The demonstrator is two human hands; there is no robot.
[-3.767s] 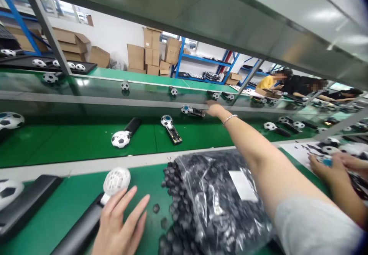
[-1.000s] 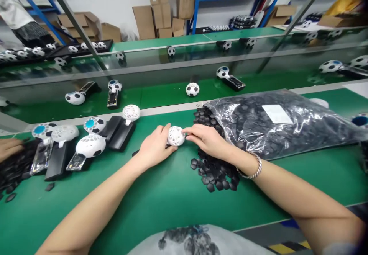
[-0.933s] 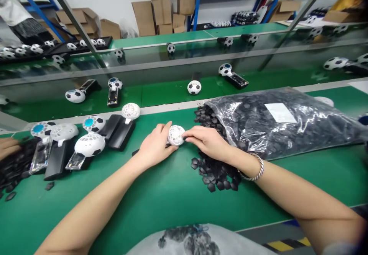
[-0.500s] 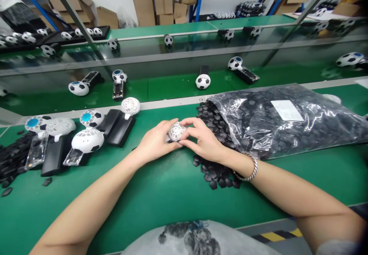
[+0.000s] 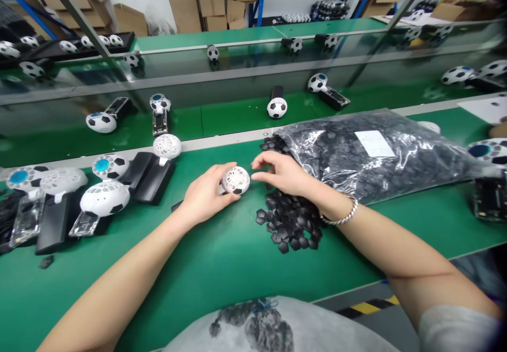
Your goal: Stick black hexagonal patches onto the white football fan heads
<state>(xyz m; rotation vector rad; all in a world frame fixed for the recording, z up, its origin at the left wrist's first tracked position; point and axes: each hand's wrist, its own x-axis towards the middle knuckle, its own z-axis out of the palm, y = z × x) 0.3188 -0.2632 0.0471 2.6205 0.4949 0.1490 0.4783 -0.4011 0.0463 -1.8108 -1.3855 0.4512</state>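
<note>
A white openwork soccer-ball shell (image 5: pixel 236 179) with a black patch low on its side is in my left hand (image 5: pixel 206 192), fingers and thumb curled around it. Part of a dark piece shows below my left wrist. Just right of the shell, my right hand (image 5: pixel 279 173) is apart from it, thumb and forefinger separated with nothing visible between them. Beneath and beside this hand lie loose black pentagon pieces (image 5: pixel 291 222). They spill from a clear plastic bag (image 5: pixel 340 156) filled with the same pieces.
Several ball-headed devices with black or clear bodies (image 5: pixel 105 197) stand at the left, beside another dark heap. Beyond the bench edge, more units (image 5: pixel 277 108) lie on a green belt (image 5: pixel 222 122). At the right edge is another ball-headed device (image 5: pixel 491 183).
My right hand has come off the shell and moved slightly right. The shell has turned in my left hand, showing a black patch. The view has shifted, revealing a device at the right edge.
</note>
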